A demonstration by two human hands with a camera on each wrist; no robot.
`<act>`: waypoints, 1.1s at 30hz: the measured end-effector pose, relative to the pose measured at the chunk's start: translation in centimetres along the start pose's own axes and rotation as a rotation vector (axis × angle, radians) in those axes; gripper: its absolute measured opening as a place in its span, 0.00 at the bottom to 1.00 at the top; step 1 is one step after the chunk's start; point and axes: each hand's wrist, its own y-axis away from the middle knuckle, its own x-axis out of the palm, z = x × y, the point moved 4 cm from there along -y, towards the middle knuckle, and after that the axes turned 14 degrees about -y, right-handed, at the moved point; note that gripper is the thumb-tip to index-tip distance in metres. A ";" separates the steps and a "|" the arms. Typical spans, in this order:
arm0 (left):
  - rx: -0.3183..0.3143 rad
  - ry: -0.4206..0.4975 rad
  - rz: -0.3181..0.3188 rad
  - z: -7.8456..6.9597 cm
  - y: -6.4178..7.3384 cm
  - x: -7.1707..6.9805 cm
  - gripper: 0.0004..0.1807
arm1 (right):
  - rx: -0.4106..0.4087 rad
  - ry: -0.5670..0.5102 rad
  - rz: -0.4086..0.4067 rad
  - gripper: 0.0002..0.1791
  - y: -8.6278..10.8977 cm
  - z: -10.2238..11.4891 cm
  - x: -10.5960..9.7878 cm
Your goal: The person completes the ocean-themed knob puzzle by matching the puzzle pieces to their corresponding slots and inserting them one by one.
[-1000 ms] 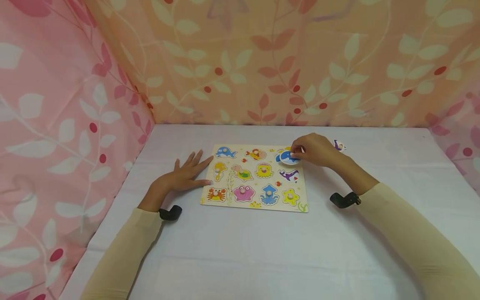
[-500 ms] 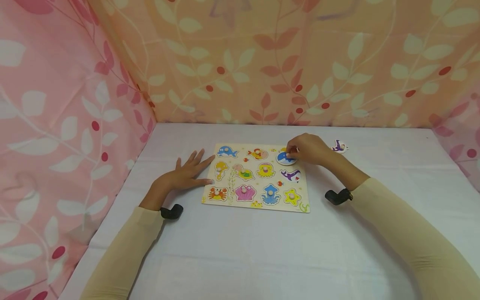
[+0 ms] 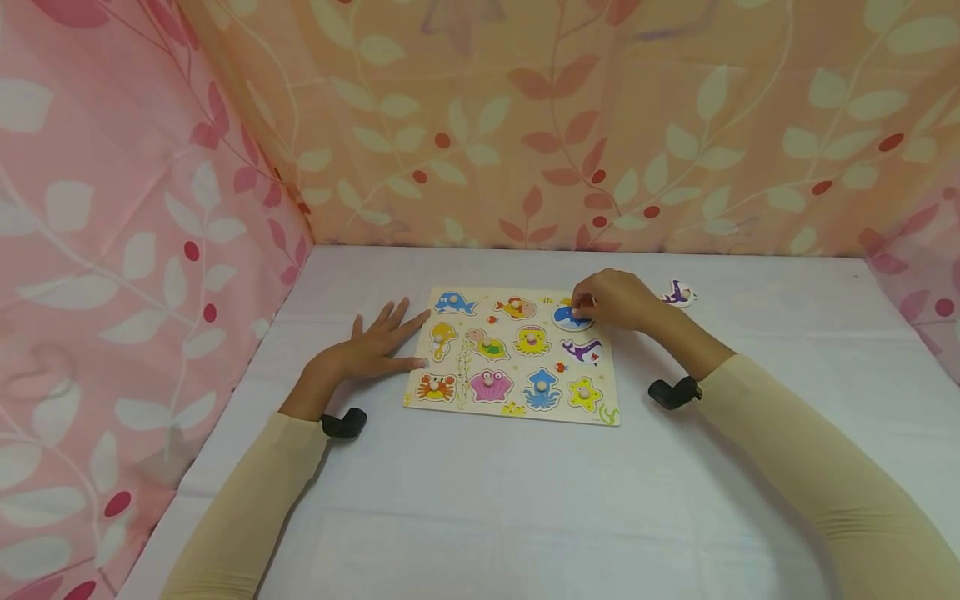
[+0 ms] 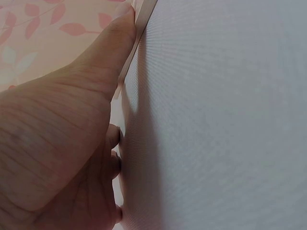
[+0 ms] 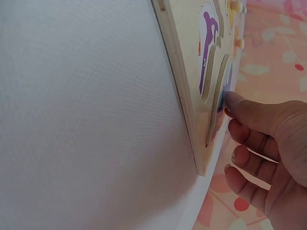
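Observation:
A wooden peg puzzle board (image 3: 519, 368) with sea animals lies on the white cloth. At its upper right corner my right hand (image 3: 619, 300) pinches a rounded blue whale puzzle piece (image 3: 567, 321). The right wrist view has thumb and fingertips on this piece (image 5: 223, 96), which lies at the board's recess; the fingers hide its knob. Fingers spread, my left hand (image 3: 371, 346) rests at the board's left edge, the thumb touching the edge in the left wrist view. Below the whale, a recess (image 3: 582, 352) shows a printed purple and white picture and no knob.
A loose purple and white puzzle piece (image 3: 678, 292) lies on the cloth beyond my right hand. Several knobbed pieces, among them a crab (image 3: 436, 387) and a starfish (image 3: 584, 393), sit in the board. Floral curtains (image 3: 555, 125) stand behind and at the sides.
My right hand has moved slightly left with the whale piece and lowered it onto the upper right recess. In the last half second it barely moves. The left hand stays at the board's edge.

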 end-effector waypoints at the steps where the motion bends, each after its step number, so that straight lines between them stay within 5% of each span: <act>1: 0.001 0.002 0.001 0.0 0.0 0.0 0.52 | 0.002 -0.001 0.002 0.06 0.0 0.0 0.0; 20: 0.004 -0.002 -0.008 0.1 0.0 0.1 0.52 | 0.032 -0.034 0.007 0.06 0.1 -0.7 0.3; 33: 0.006 -0.008 -0.015 0.1 0.0 0.2 0.52 | 0.013 -0.097 -0.134 0.10 2.0 -2.1 -1.0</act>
